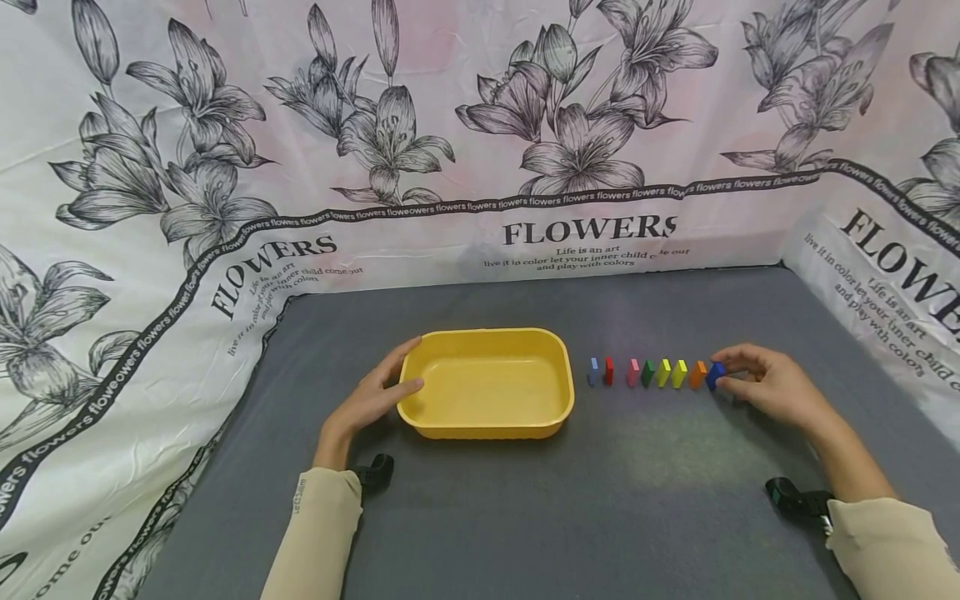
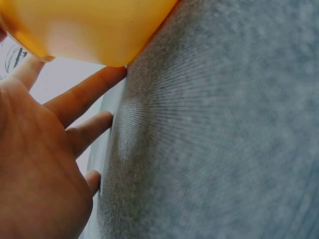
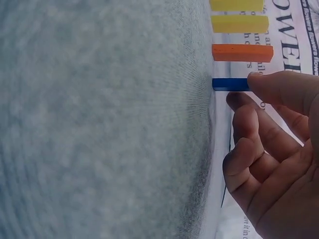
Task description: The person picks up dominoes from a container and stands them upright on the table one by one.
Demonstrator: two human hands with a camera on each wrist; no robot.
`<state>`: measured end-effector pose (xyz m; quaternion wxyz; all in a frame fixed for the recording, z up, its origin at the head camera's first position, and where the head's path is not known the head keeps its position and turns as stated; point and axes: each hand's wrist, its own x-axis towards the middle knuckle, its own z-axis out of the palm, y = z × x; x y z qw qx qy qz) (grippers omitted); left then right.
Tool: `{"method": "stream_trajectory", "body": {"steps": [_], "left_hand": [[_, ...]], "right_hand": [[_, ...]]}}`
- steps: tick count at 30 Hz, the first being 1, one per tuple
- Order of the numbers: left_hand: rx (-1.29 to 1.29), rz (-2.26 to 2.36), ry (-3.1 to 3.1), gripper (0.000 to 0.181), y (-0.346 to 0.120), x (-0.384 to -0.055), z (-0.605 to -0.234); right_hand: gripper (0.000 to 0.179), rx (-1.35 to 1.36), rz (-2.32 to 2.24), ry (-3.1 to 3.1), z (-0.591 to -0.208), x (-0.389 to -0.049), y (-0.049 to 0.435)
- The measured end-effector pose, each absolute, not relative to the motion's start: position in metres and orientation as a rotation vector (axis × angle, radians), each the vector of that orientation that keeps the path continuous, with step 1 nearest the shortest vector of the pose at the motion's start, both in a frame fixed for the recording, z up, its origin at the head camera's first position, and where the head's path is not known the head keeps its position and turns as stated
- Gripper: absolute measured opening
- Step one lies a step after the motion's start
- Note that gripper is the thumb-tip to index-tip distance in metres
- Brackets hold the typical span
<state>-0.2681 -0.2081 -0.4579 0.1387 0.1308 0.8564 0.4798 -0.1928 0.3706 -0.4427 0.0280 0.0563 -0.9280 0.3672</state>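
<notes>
A shallow yellow plastic tray (image 1: 483, 432) lies on the grey surface. At its left end my left hand (image 1: 371, 398) holds the rim, the thumb over the edge and the fingers spread along the outside wall; in the left wrist view the lower fingers (image 2: 92, 132) reach to the cloth. My right hand (image 1: 783, 387) pinches a dark blue domino block (image 3: 230, 84) between thumb and fingers. That block stands upright at the right end of a row, just past an orange domino block (image 1: 698, 375).
Leftward from the orange one stand yellow blocks (image 1: 679, 374), a green block (image 1: 648, 373), a pink block (image 1: 633, 372), a red block (image 1: 609, 371) and a light blue block (image 1: 593, 372) near the tray. Flower-printed cloth (image 1: 420, 242) borders the grey surface (image 1: 570, 517).
</notes>
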Motion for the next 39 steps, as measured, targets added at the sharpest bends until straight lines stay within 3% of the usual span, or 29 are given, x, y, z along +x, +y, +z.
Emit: {"method": "stream_trajectory", "body": {"steps": [25,39], "left_hand": [[0.331,1.398,2.472,0.07,-0.209,-0.268,-0.46],[0.424,1.454,2.417,0.071,-0.219,-0.272,-0.454]], "right_hand": [[0.048,0.192,1.139,-2.885,-0.438,-0.191,0.37],[0.075,0.346,0.718,-2.768,-0.387,-0.187,0.349]]}}
